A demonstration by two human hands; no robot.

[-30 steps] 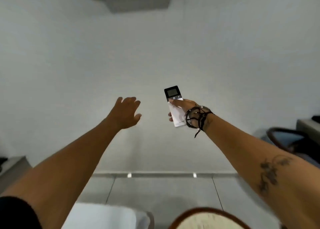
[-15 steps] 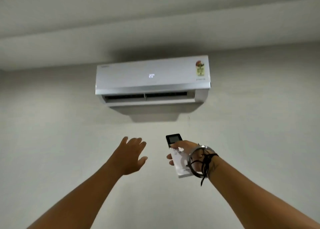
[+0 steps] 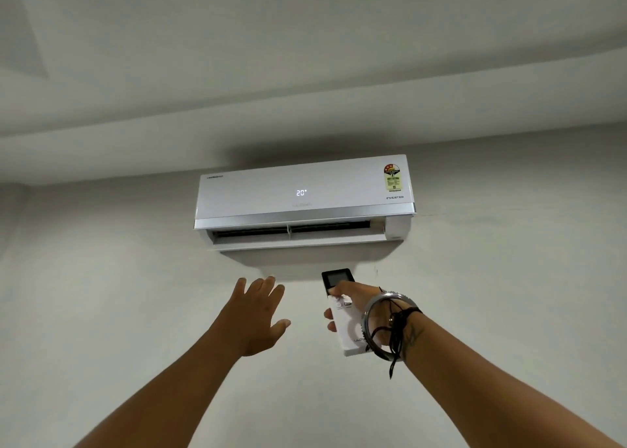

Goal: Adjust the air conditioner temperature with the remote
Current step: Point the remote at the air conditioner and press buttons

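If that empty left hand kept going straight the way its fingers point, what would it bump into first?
Probably the white wall-mounted air conditioner: the open left hand points up toward its underside flap, nothing between. Depth is unclear, so it might meet the pale wall just below instead.

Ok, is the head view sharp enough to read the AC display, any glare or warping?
Head view: the air conditioner is sharp, its display reads 20°, no glare; soft even light, a shadow under the unit; wide-angle bending curves the ceiling edge; the remote in the right hand has an unreadable screen.
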